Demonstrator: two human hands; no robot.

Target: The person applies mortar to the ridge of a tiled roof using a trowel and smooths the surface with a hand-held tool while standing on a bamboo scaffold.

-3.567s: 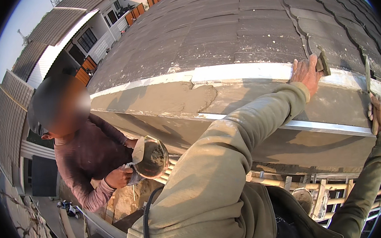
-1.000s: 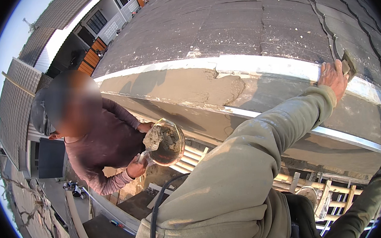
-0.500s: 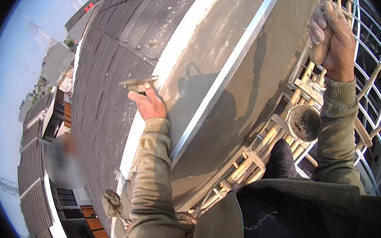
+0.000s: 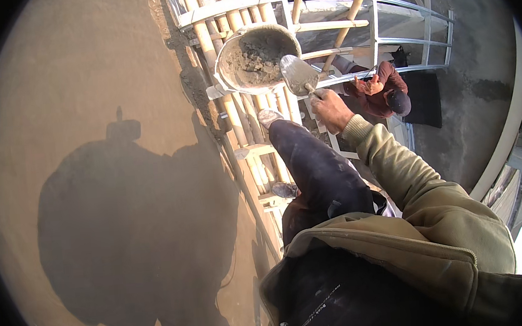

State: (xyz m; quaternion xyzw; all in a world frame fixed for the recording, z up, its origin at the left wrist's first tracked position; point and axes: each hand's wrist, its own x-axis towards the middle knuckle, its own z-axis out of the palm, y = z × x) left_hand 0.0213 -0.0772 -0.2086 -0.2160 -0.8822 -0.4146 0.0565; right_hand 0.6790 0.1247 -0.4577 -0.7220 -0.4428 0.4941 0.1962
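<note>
My right hand point(image 4: 332, 111) is closed around the handle of a pointing-style trowel point(image 4: 299, 75), whose pale, mortar-smeared blade reaches over the right rim of a bucket point(image 4: 222, 77). Grey wet mortar point(image 4: 258, 54) lies inside the bucket, lumpy in the middle. Whether the blade touches the rim is hard to tell. My left hand is out of view.
Bamboo poles point(image 4: 236, 119) form the scaffold platform under the bucket and my feet. A plastered wall point(image 4: 97, 108) with my shadow fills the left. Metal framing point(image 4: 410, 68) stands at the right. Far below, another person point(image 4: 384, 92) sits near a dark sheet point(image 4: 423, 101).
The view has swung from the roof edge and metal straightedge to the bucket. My left hand has left the picture. My right hand now shows a trowel beside the bucket.
</note>
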